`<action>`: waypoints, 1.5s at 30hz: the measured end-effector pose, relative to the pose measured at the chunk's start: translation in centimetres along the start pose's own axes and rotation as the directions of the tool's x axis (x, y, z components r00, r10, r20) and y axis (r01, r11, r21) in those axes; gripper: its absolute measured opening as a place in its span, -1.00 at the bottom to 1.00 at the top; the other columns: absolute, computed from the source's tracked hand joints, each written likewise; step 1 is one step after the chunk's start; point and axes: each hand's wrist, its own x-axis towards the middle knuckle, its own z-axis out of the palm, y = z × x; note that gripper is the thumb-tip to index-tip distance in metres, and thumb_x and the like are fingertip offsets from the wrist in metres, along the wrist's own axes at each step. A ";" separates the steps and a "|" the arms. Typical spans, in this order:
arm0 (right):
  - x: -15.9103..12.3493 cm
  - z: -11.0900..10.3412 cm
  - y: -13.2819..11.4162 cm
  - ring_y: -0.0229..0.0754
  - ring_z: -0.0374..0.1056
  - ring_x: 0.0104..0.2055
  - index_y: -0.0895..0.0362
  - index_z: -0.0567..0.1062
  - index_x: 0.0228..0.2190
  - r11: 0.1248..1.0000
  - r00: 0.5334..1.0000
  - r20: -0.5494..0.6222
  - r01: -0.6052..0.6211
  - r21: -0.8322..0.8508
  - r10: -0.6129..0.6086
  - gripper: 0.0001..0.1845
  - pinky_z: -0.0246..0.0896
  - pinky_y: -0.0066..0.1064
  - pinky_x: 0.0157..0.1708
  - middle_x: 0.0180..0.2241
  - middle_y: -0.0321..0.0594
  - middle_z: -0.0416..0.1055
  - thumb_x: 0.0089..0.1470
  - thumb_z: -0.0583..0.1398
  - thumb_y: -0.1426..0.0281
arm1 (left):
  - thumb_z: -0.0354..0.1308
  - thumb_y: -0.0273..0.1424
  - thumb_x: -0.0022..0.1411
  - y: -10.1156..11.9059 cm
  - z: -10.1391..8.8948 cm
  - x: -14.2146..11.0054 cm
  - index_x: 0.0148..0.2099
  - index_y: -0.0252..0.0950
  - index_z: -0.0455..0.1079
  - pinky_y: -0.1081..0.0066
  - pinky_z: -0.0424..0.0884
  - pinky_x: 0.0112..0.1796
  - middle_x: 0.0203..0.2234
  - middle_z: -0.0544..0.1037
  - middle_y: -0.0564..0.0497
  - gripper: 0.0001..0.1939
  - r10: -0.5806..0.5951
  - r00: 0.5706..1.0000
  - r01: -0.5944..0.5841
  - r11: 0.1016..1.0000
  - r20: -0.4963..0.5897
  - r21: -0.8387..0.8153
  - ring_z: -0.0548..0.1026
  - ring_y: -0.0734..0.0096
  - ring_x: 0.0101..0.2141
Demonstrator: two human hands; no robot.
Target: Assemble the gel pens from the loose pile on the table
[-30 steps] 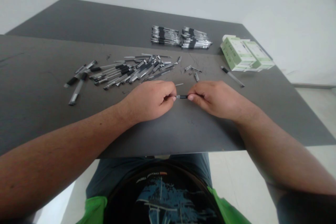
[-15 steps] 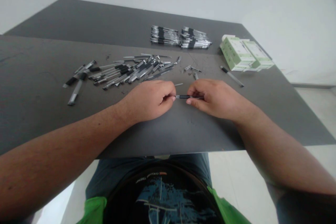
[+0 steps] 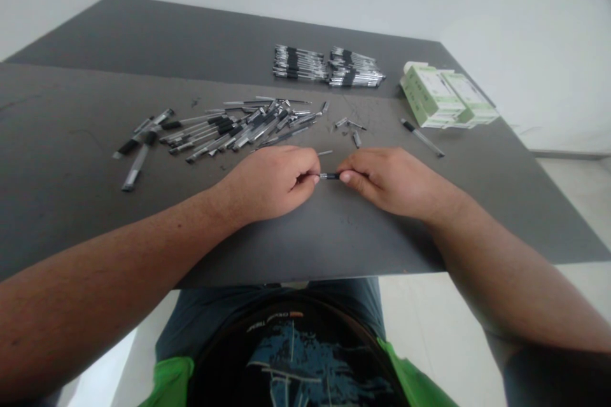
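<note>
A pen (image 3: 328,176) with a dark grip lies level between my two hands, low over the near part of the table. My left hand (image 3: 277,181) pinches its left end between thumb and fingers. From the other side, my right hand (image 3: 386,179) is closed on the dark grip, and its fingers hide the rest of the pen. Behind my left hand spreads a loose heap of pens and pen parts (image 3: 258,124). A thin pale piece (image 3: 325,152) lies just beyond the gap between my hands, and a few small caps (image 3: 356,138) rest behind my right hand.
Sorted bundles of pens (image 3: 299,63) lie at the back of the grey table (image 3: 191,38), with a second group (image 3: 354,68) beside them. Green and white boxes (image 3: 432,96) stand at the back right. A single pen (image 3: 422,137) lies in front of them.
My right thumb and fingers have come closer together around the dark grip, so less of the pen shows. My left hand keeps its place.
</note>
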 end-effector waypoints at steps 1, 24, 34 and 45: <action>0.0 0.0 0.0 -0.06 0.52 -0.23 0.11 0.61 -0.13 1.000 1.000 -0.017 -0.010 0.015 0.010 -0.80 0.29 -0.28 -0.21 -0.25 -0.14 0.65 0.44 0.22 0.28 | 0.15 -0.41 0.41 0.0 0.0 0.0 -0.19 -0.24 0.52 0.29 0.37 -0.27 -0.38 0.61 0.02 -0.88 -0.005 1.000 0.005 1.000 -0.001 0.000 0.54 0.29 -0.36; 0.3 0.8 -0.4 -0.01 0.54 -0.13 0.15 0.59 -0.04 0.996 0.994 0.099 -0.059 0.070 0.052 -0.73 0.29 -0.26 -0.10 -0.16 -0.07 0.64 0.49 0.11 0.33 | 0.13 -0.44 0.40 -0.2 0.0 0.0 -0.20 -0.25 0.51 0.30 0.36 -0.24 -0.38 0.60 0.02 -0.87 -0.002 0.999 0.002 1.000 0.038 -0.011 0.55 0.29 -0.34; 0.2 0.3 0.4 -0.04 0.50 -0.17 0.13 0.56 -0.08 0.996 0.994 0.075 -0.081 0.036 0.078 -0.77 0.25 -0.29 -0.14 -0.22 -0.10 0.60 0.49 0.11 0.34 | 0.17 -0.42 0.29 -0.4 -0.5 -0.1 0.01 -0.24 0.56 0.30 0.44 -0.23 -0.32 0.71 0.04 -0.73 -0.112 0.994 0.112 0.994 -0.010 -0.015 0.65 0.27 -0.30; 0.5 0.4 1.1 -0.04 0.50 -0.16 0.12 0.56 -0.06 0.991 0.988 0.080 -0.132 0.022 0.129 -0.77 0.24 -0.30 -0.13 -0.19 -0.08 0.62 0.47 0.11 0.33 | 0.12 -0.36 0.32 -2.0 -1.0 0.5 -0.11 -0.22 0.61 0.24 0.44 -0.20 -0.30 0.72 -0.02 -0.76 -0.247 0.967 0.250 0.967 -0.064 0.053 0.66 0.18 -0.26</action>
